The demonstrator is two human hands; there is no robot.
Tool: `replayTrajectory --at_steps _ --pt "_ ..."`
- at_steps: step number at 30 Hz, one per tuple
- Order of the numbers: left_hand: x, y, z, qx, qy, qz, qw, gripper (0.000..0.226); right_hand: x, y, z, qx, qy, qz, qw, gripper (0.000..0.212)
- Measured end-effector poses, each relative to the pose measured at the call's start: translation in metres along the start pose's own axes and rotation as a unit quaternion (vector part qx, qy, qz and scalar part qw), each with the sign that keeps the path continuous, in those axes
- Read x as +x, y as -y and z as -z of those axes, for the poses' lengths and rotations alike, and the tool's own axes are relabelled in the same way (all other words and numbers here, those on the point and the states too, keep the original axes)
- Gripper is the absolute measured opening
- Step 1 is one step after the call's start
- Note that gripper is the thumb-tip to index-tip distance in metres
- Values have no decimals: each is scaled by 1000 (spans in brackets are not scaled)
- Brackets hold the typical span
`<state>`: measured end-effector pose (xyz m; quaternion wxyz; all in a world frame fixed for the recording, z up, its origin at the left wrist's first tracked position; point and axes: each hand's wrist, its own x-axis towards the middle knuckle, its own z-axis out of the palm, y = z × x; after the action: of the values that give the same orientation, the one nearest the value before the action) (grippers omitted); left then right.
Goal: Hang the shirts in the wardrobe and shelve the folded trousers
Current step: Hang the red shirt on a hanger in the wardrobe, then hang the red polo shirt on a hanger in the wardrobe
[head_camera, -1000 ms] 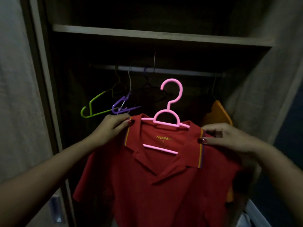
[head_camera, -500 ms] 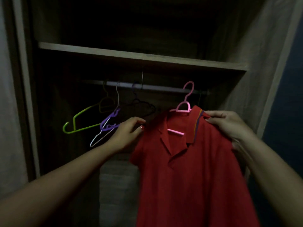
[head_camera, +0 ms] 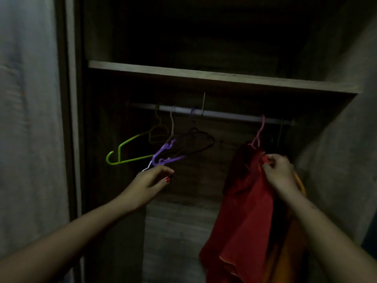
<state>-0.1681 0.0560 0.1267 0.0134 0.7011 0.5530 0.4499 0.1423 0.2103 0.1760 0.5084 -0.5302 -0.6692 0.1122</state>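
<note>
Likely hooked in this gloom, the pink hanger (head_camera: 258,131) could shed the red shirt (head_camera: 244,201) if the right hand (head_camera: 280,172), pinching its collar, tugs; the left hand (head_camera: 151,180) hangs loosely curled, empty.

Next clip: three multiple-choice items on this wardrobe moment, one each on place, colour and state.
1. Where does the pink hanger hook on?
A. the shelf
B. the rail
C. the left hand

2. What colour is the hanger furthest left on the rail?
A. green
B. orange
C. white

3. What is the right hand doing?
A. hanging open
B. holding a purple hanger
C. gripping the red shirt

Key:
1 B, its hook curls over the rail.
2 A, the green hanger hangs left of all the others.
3 C, its fingers pinch the cloth just below the pink hanger.
</note>
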Motion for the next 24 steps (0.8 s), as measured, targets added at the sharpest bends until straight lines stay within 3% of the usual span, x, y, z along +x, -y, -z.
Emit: replayTrajectory --at_steps 2,4,10,17,22,24 --pt "-11 5 10 4 0 11 1000 28 -10 3 0 -86 -63 97 990 24" --pt "-21 8 21 11 -2 20 1000 29 -23 21 -7 -83 -73 166 980 22" --pt "-58 30 77 33 -64 83 994 25 -82 111 -87 95 66 308 944 13" --pt "-173 54 189 80 -126 206 967 23 -204 227 -198 256 236 410 843 14" --pt "-299 69 284 169 -221 325 904 22 -310 306 -272 333 369 433 751 12" --pt "-355 78 318 229 -251 395 854 22 -355 333 -304 345 432 418 720 15"
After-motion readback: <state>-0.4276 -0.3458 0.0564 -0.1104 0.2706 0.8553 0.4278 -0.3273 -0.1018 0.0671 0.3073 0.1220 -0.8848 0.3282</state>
